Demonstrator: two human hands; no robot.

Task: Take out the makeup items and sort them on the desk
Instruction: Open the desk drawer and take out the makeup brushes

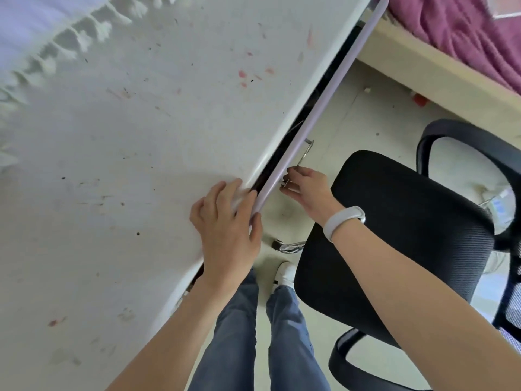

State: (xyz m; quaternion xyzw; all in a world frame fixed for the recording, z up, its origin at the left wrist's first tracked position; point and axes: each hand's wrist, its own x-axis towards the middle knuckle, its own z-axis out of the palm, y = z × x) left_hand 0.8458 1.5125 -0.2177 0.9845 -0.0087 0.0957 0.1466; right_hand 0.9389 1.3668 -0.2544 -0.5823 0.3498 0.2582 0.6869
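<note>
A: Makeup items? None can be seen; a lilac-fronted drawer [315, 119] under the white surface [127, 165] stands slightly ajar, a dark gap along its top edge.

B: And the hands?

A: The right hand [307, 190], centre of the frame, has its grip pinched on the metal drawer handle [306, 153]. The left hand [228, 221] lies on the surface edge just beside it, fingers relaxed, fingertips touching the drawer front's lower end.

B: Anything else?

A: A black office chair [394, 235] at right, a purple blanket [465, 32] on the bed at upper right, smudges across the surface.
</note>
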